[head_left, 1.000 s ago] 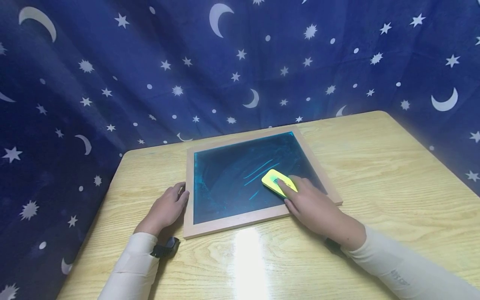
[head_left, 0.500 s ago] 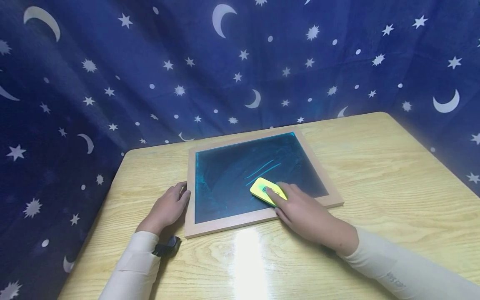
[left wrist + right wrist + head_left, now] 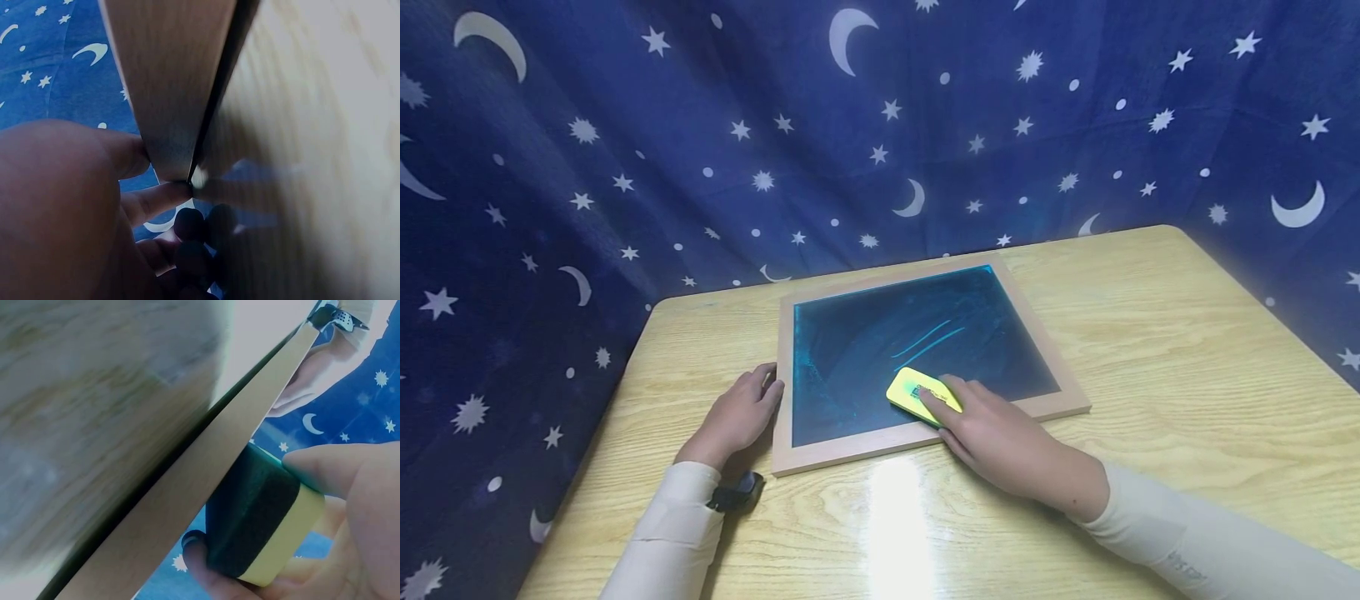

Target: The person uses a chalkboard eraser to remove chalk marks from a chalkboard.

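Observation:
My right hand (image 3: 1011,433) grips a yellow board eraser (image 3: 917,392) with dark felt underneath. One finger lies along its top, and the felt side faces the blackboard (image 3: 850,400) near the front rim. In the right wrist view, the eraser (image 3: 262,519) sits between thumb and fingers, partly behind the wooden frame (image 3: 187,481). Blue chalk strokes (image 3: 928,342) show just beyond it. At the left edge of the frame, my left hand (image 3: 733,417) rests with thumb and fingertips against the wood. In the left wrist view, its thumb (image 3: 128,150) touches the frame side (image 3: 169,81).
The blackboard lies flat on a light wooden table (image 3: 1172,350). Behind and left of the table hangs a dark blue curtain (image 3: 820,150) with moons and stars. A black strap (image 3: 737,493) is on the left wrist.
My right hand has drawn the eraser left and toward the front rim of the blackboard. The short lower chalk stroke is no longer visible. My left hand stays at the frame.

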Available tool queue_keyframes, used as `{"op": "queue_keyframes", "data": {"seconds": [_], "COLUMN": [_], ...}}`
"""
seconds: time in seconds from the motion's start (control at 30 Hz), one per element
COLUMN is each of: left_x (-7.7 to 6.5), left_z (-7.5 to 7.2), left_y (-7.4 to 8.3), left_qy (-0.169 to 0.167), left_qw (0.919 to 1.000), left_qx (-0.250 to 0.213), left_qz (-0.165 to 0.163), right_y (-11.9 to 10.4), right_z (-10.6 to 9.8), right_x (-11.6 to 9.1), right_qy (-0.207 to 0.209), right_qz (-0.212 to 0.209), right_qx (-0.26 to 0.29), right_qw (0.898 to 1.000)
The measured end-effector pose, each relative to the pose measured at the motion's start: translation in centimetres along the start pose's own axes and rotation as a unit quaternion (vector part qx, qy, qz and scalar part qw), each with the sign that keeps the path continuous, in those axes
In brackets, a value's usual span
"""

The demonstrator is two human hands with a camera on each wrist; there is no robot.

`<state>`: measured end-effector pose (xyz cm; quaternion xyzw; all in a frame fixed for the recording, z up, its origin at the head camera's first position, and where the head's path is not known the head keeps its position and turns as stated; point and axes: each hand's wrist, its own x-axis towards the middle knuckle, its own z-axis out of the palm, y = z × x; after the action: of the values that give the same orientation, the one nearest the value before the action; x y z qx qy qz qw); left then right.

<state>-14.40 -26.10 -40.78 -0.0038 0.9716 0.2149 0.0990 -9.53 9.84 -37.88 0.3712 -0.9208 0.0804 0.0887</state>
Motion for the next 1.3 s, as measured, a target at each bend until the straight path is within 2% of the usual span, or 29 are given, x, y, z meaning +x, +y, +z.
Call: {"op": "queue_keyframes", "data": {"seconds": [0.23, 0.43, 0.67, 0.9, 1.13, 1.3], "left_x": [0.0, 0.0, 0.0, -0.1, -0.1, -0.2], "left_z": [0.0, 0.1, 0.1, 0.1, 0.0, -0.1], "left_y": [0.0, 0.0, 0.1, 0.2, 0.1, 0.1], "left_qy": [0.0, -0.003, -0.003, -0.002, -0.004, -0.004], "left_qw": [1.0, 1.0, 1.0, 1.0, 1.0, 1.0], "left_qx": [0.001, 0.0, 0.0, 0.002, 0.0, -0.002], "left_qz": [0.001, -0.001, -0.002, -0.003, -0.001, -0.001], "right_y": [0.3, 1.2, 3.2, 5.7, 7.9, 9.2], "right_z": [-0.2, -0.2, -0.1, -0.6, -1.3, -1.6], "right_x": [0.2, 0.5, 0.9, 1.2, 1.2, 1.1], "right_qy": [-0.029, -0.033, -0.023, -0.039, -0.028, -0.029], "right_qz": [0.02, 0.035, 0.062, 0.1, 0.111, 0.133], "right_qx": [0.029, 0.038, 0.036, 0.04, 0.028, 0.036], "right_qw": [0.999, 0.998, 0.997, 0.993, 0.993, 0.99]}}
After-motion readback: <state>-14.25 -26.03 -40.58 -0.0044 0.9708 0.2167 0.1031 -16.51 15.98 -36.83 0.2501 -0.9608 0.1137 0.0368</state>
